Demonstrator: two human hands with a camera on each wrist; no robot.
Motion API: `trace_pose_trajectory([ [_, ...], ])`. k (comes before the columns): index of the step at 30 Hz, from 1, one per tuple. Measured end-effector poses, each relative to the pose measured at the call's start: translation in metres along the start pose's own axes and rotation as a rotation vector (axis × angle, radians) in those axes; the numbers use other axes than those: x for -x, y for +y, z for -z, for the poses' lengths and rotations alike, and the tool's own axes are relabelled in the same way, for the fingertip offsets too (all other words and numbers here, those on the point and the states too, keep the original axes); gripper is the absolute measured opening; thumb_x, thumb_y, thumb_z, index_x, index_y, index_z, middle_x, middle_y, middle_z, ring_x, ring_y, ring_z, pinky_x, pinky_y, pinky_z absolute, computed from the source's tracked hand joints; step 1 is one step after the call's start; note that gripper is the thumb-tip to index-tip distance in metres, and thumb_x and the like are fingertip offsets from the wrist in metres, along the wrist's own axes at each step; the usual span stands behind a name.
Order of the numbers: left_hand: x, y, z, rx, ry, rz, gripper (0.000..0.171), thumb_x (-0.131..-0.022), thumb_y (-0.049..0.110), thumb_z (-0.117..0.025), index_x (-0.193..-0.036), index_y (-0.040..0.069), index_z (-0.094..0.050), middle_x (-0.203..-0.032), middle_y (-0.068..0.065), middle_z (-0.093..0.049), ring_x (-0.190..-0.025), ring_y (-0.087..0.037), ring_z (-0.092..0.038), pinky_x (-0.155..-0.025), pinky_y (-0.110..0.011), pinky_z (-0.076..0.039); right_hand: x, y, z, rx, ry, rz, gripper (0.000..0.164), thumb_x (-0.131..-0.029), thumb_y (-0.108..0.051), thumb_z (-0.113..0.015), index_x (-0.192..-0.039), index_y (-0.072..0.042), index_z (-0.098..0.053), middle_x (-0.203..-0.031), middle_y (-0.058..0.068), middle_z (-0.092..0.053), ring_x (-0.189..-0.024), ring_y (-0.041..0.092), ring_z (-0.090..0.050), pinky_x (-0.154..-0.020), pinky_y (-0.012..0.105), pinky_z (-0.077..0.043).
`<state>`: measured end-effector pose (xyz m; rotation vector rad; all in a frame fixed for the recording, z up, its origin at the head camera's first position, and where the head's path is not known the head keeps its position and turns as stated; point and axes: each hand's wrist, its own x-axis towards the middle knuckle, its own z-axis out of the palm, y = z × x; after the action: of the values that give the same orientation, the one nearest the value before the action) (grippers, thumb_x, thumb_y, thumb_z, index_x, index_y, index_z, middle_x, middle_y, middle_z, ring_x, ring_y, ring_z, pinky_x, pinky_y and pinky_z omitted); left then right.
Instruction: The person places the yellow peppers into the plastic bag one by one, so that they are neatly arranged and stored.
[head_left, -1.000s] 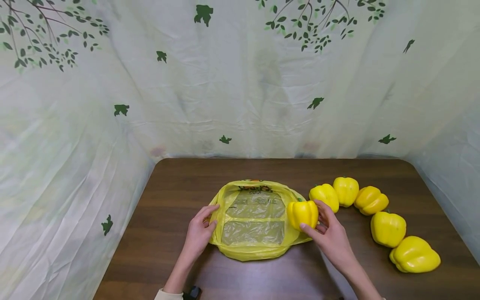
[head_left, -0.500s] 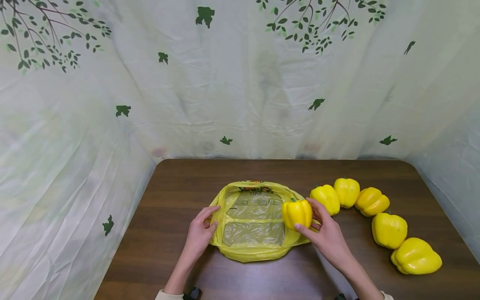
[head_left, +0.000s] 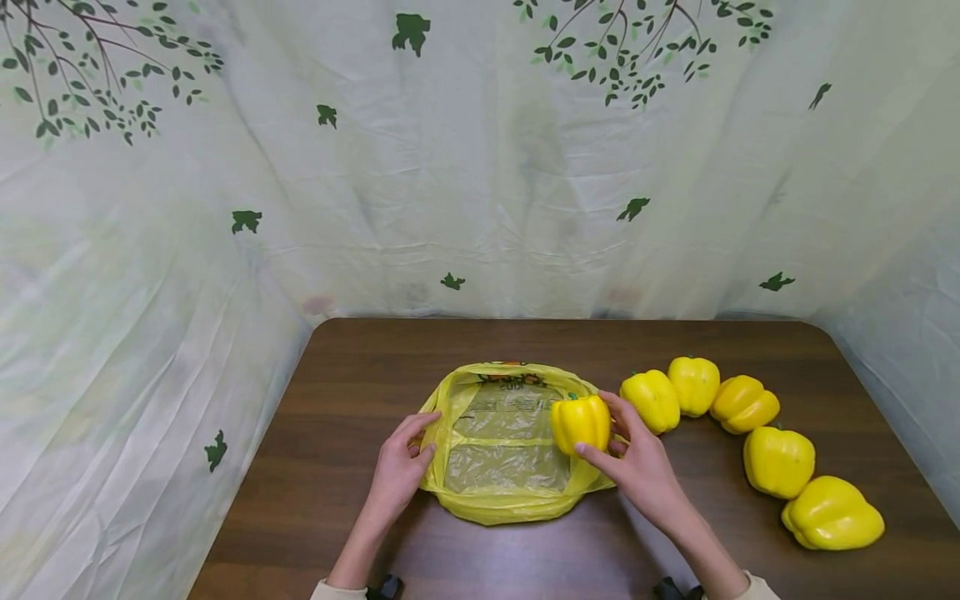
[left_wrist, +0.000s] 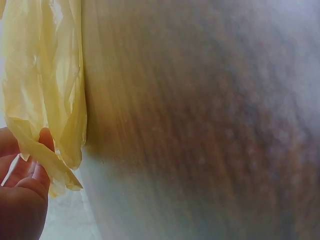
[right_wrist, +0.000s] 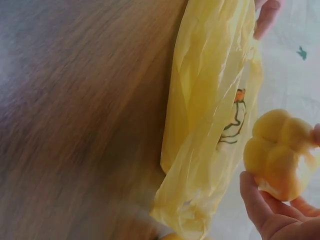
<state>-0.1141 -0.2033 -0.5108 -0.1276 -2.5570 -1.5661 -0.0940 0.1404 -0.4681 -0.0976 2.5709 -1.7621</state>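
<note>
A yellow plastic bag (head_left: 517, 507) lies on the table with its mouth spread wide and its see-through inside showing. My left hand (head_left: 400, 467) holds the bag's left rim; in the left wrist view the thin film (left_wrist: 47, 160) passes between thumb and fingers. Over the right part of the bag's mouth, my right hand (head_left: 639, 465) grips a yellow bell pepper (head_left: 581, 423), stem up, between thumb and fingers. The right wrist view shows the lobed underside of this pepper (right_wrist: 277, 152), above the bag's rim and apart from it.
Several more yellow bell peppers curve along the right side of the brown table (head_left: 360, 350), from one near the bag (head_left: 651, 402) to one at the front right (head_left: 832, 513). A pale curtain (head_left: 480, 167) with printed leaves hangs behind the table.
My right hand has moved left with the bell pepper, from the bag's right edge to farther over its mouth. My left hand has stayed at the left rim.
</note>
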Motion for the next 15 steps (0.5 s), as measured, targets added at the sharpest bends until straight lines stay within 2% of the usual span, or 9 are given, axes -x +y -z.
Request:
trace_pose_trajectory([
  [6,0.001,0.000,0.000,0.028,0.008,-0.025,0.049,-0.080,-0.019,-0.062,-0.121,0.007,-0.068,-0.119,-0.006,-0.063,-0.093,-0.024,-0.056,-0.074,-0.028,-0.051,-0.004,-0.002,-0.005,-0.003,-0.019,0.019,0.083,-0.080,-0.039,-0.080,-0.147,-0.013,-0.038,-0.138,0.009,-0.051,-0.121,0.027,-0.053,-0.094,0.045,-0.049],
  [15,0.001,-0.002,-0.001,0.023,0.015,-0.020,0.051,-0.079,-0.019,-0.062,-0.121,0.008,-0.069,-0.119,-0.005,-0.064,-0.093,-0.025,-0.055,-0.072,-0.028,-0.050,-0.011,-0.003,-0.011,-0.005,-0.044,0.028,0.083,-0.081,-0.036,-0.081,-0.148,-0.014,-0.038,-0.139,0.005,-0.050,-0.120,0.024,-0.055,-0.091,0.037,-0.051],
])
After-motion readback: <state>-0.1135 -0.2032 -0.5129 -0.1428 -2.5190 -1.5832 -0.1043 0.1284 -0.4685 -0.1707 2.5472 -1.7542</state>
